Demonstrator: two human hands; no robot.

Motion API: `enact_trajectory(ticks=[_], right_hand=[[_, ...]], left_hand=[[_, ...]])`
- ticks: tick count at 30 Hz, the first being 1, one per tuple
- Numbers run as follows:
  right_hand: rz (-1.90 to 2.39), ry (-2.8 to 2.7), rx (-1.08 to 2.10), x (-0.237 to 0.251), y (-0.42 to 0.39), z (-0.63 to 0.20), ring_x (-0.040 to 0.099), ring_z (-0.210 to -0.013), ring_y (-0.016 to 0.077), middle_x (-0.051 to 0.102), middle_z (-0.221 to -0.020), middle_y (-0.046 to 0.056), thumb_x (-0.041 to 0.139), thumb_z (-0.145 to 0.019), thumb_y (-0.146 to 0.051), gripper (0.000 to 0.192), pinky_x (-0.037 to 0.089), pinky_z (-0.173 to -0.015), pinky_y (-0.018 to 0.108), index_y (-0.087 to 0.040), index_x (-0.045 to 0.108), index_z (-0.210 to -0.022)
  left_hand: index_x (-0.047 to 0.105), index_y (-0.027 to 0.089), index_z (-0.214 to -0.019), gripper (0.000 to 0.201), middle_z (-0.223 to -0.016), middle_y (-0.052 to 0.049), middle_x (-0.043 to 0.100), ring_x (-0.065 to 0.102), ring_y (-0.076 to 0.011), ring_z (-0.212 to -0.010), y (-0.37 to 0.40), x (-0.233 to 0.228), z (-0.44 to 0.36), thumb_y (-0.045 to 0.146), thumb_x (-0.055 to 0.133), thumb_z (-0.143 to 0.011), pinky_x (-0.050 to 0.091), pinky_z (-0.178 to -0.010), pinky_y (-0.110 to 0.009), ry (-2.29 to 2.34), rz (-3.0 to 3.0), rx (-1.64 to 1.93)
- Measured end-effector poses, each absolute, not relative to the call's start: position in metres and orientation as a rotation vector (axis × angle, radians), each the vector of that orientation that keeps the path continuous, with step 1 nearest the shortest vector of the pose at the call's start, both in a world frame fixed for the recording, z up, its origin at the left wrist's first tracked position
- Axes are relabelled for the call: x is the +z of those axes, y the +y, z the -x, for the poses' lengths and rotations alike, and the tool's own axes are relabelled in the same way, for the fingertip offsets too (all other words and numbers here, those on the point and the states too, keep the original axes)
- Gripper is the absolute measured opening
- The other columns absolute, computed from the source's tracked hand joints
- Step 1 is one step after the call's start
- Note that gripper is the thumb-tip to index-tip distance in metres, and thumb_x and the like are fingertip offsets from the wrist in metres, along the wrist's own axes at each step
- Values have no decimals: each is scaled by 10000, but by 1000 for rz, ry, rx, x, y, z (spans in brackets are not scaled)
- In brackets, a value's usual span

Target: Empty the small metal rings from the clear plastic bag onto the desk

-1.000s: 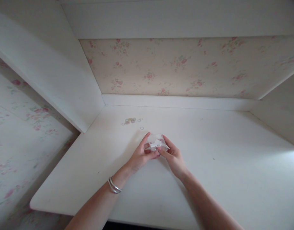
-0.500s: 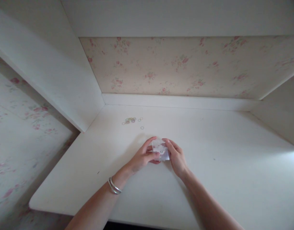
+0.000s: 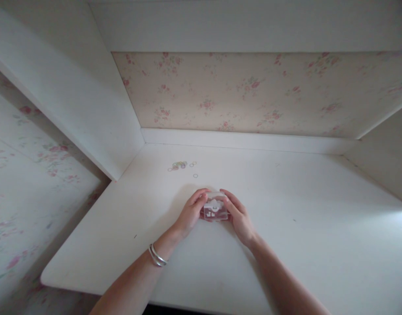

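Between my two hands is a small clear plastic box (image 3: 215,206) with white markings on its face. My left hand (image 3: 191,213) grips its left side, thumb near the upper left edge and fingers curled beneath. On the opposite side my right hand (image 3: 239,216) holds it, thumb at the upper right corner. The box is just above the white desk; whether it touches the surface I cannot tell. Farther back lies a loose cluster of small thin coloured rings (image 3: 179,166), and a single ring (image 3: 195,176) sits closer to my hands.
The white desk (image 3: 319,258) runs to a floral-papered back wall (image 3: 240,96). A white side panel (image 3: 99,131) stands at the left, another panel (image 3: 384,153) at the right. A small dark sliver (image 3: 135,236) lies left of my forearm.
Both hands have turned the box so its marked face shows more squarely. My left thumb has moved up from the box's front to its upper left edge.
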State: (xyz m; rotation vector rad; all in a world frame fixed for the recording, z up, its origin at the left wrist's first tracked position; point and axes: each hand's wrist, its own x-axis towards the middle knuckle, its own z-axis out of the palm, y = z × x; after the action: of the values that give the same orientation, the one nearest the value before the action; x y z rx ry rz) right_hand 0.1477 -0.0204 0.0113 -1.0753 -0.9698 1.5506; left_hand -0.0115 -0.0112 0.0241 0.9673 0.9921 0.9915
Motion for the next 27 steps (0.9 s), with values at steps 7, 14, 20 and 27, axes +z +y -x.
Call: enact_trajectory(ticks=[7,14,20,27], right_hand=[[1067,-1034,1523,17,-21,-148,612,-990,233,618,-1176,97,685,-738,-418,600,543,-746,364,-238,492,-1277],[1066,-999,1432,17,-20,-151,625,-964,220,617,-1177,76,693,-732,-419,534,540,-780,376,-260,545,-1220],[1055,-985,1424,13,-19,-151,619,-975,218,594,-1207,80,692,-736,-406,564,539,-792,390,-265,514,-1252],[988,-1006,1497,12,-19,-149,607,-942,190,627,-1094,64,681,-751,-409,572,512,-795,350,-266,476,-1265]], left_hand=[[419,277,-1288,571,-1029,-56,626,638,-201,-809,-9,27,13,569,521,-808,554,-622,-331,1034,-867,1049],[590,150,-945,443,-718,-17,618,593,-127,-590,-11,20,11,547,608,-748,500,-542,-246,1067,-1121,899],[527,166,-686,458,-420,50,473,438,-94,-360,-14,15,13,611,490,-789,317,-374,-202,1195,-1358,787],[548,165,-723,453,-413,62,447,404,-86,-353,-15,20,12,608,485,-791,288,-373,-204,1155,-1314,812]])
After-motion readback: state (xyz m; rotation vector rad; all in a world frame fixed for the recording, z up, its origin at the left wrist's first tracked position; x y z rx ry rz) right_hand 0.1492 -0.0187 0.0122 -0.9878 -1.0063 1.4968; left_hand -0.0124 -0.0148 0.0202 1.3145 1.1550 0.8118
